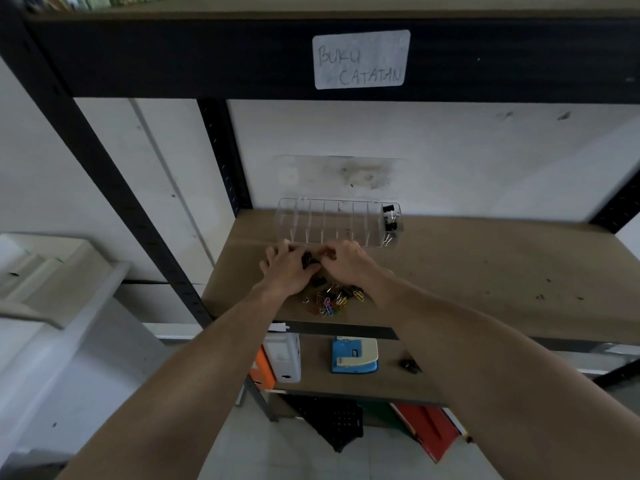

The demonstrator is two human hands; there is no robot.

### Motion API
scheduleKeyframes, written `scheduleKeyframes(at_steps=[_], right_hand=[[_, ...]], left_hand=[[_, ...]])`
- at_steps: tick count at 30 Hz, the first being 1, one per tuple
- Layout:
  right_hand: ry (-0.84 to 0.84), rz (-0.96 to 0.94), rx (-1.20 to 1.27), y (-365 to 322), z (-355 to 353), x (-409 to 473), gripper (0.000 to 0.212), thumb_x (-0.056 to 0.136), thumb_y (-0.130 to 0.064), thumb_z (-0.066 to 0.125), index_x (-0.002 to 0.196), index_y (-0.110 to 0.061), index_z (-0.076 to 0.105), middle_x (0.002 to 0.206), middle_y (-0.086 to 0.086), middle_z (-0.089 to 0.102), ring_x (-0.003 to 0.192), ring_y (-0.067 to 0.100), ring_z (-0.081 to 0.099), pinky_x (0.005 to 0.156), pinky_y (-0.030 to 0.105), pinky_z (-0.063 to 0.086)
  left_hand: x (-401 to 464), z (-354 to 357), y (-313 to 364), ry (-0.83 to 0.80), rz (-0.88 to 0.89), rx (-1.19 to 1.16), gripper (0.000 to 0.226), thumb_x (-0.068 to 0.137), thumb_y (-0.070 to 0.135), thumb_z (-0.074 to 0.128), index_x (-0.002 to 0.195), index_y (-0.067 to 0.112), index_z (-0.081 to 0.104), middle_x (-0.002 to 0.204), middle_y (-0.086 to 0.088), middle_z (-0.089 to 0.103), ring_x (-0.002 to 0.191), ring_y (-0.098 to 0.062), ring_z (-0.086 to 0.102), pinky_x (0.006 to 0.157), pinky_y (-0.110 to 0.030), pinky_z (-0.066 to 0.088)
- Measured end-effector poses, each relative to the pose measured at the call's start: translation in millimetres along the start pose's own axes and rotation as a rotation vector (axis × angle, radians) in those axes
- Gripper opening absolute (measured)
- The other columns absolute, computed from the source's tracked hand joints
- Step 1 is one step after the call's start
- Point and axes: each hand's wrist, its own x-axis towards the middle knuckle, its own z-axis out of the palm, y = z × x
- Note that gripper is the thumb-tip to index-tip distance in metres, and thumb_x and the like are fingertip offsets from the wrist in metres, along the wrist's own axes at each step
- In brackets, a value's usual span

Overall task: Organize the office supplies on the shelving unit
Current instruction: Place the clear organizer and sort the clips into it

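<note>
- Shelving unit [485,271]: black metal frame with brown boards. The top beam carries a white label [361,59] handwritten "BUKU CATATAN".
- White wall panel behind the middle shelf, with dark smudges above the organizer.
- A pale grey cabinet or machine [52,306] stands left of the frame, apart from it.
- Lower shelf: a white container [284,358] beside an orange item [261,370] at the left, a blue and cream hole punch [354,355] near the centre, and a small black clip [409,364] to its right. Red folders [429,431] and a black perforated tray [332,419] sit below.
- Clear compartment organizer [337,221]: at the back of the middle shelf against the wall, long axis running left to right, lid [339,174] raised against the wall. Only the rightmost compartment holds black binder clips [390,218].
- Left hand [289,268] and right hand [348,259]: both meet just in front of the organizer, fingers curled around black binder clips between them. The forearms cross the shelf's front edge and hide part of the lower shelf.
- Loose pile [334,299] of coloured paper clips and black binder clips: on the middle shelf near its front edge, just behind the hands from the camera's side.
</note>
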Motion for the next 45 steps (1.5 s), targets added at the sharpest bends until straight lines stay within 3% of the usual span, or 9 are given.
scheduleKeyframes(at_steps=[6, 10, 14, 21, 26, 32, 35, 39, 45], right_hand=[[0.017, 0.028, 0.032, 1, -1, 0, 0.028, 0.101, -0.019, 0.050, 0.123, -0.015, 0.066, 0.102, 0.001, 0.060, 0.072, 0.002, 0.054, 0.054, 0.012, 0.038], [-0.003, 0.039, 0.065, 0, 0, -1, 0.026, 0.102, -0.022, 0.048, 0.121, -0.017, 0.065, 0.093, 0.000, 0.060, 0.069, 0.006, 0.058, 0.053, 0.014, 0.039], [0.003, 0.038, 0.057, 0, -2, -1, 0.026, 0.103, -0.021, 0.046, 0.116, -0.014, 0.068, 0.098, 0.006, 0.064, 0.076, 0.010, 0.059, 0.057, 0.019, 0.041], [-0.006, 0.064, 0.070, 0, -5, 2, 0.027, 0.104, -0.022, 0.044, 0.113, -0.012, 0.067, 0.099, 0.008, 0.065, 0.080, 0.015, 0.062, 0.060, 0.023, 0.046], [-0.012, 0.078, 0.075, 0, -9, 3, 0.028, 0.105, -0.024, 0.042, 0.118, -0.015, 0.065, 0.099, 0.007, 0.064, 0.071, 0.012, 0.059, 0.054, 0.021, 0.041], [0.008, 0.119, 0.101, 3, -14, 4, 0.033, 0.106, -0.027, 0.040, 0.128, -0.018, 0.062, 0.103, 0.003, 0.060, 0.079, 0.013, 0.060, 0.059, 0.023, 0.044], [0.005, 0.139, 0.123, 4, -14, 5, 0.033, 0.106, -0.029, 0.040, 0.128, -0.019, 0.062, 0.108, 0.004, 0.060, 0.088, 0.016, 0.060, 0.065, 0.025, 0.047], [0.016, 0.154, 0.139, 4, -16, 6, 0.031, 0.106, -0.030, 0.040, 0.123, -0.018, 0.064, 0.102, 0.005, 0.063, 0.080, 0.014, 0.061, 0.062, 0.025, 0.047], [0.057, 0.180, 0.168, 6, -15, 9, 0.031, 0.104, -0.031, 0.043, 0.119, -0.018, 0.066, 0.105, 0.007, 0.065, 0.081, 0.014, 0.062, 0.075, 0.034, 0.056]], left_hand=[[4, 0, 4, 0.015, 0.015, -0.081, 0.033, 0.101, 0.040, 0.049, 0.130, 0.024, 0.055, 0.140, -0.007, 0.035, 0.128, -0.034, 0.033, 0.104, -0.048, 0.031], [5, 1, 9, 0.031, 0.034, -0.061, 0.035, 0.103, 0.030, 0.047, 0.132, 0.012, 0.046, 0.139, -0.014, 0.038, 0.130, -0.034, 0.037, 0.103, -0.049, 0.034], [7, 1, 9, 0.026, 0.069, -0.054, 0.039, 0.099, 0.018, 0.053, 0.134, 0.010, 0.038, 0.133, -0.017, 0.046, 0.124, -0.034, 0.042, 0.099, -0.046, 0.038], [14, 4, 8, 0.034, 0.183, 0.052, 0.032, 0.094, 0.013, 0.062, 0.123, 0.007, 0.050, 0.125, -0.012, 0.049, 0.113, -0.031, 0.050, 0.092, -0.044, 0.046], [16, -3, 7, 0.024, 0.199, -0.125, 0.035, 0.093, 0.007, 0.062, 0.126, 0.008, 0.048, 0.121, -0.009, 0.050, 0.108, -0.025, 0.052, 0.092, -0.040, 0.047], [20, -27, 22, 0.144, -0.111, -0.769, 0.026, 0.108, 0.024, 0.037, 0.129, 0.016, 0.050, 0.104, -0.005, 0.056, 0.086, -0.017, 0.054, 0.072, -0.029, 0.043], [24, -31, 25, 0.101, -0.326, -1.277, 0.016, 0.106, 0.021, 0.044, 0.116, 0.018, 0.055, 0.092, -0.005, 0.053, 0.074, -0.013, 0.050, 0.065, -0.027, 0.043], [25, -34, 27, -0.017, -0.469, -2.113, 0.015, 0.104, 0.004, 0.041, 0.108, 0.006, 0.056, 0.088, -0.008, 0.050, 0.067, -0.012, 0.044, 0.058, -0.022, 0.037], [12, -35, 41, -0.050, -0.508, -2.419, 0.017, 0.093, 0.004, 0.042, 0.104, 0.000, 0.054, 0.089, -0.014, 0.050, 0.069, -0.017, 0.046, 0.059, -0.023, 0.039]])
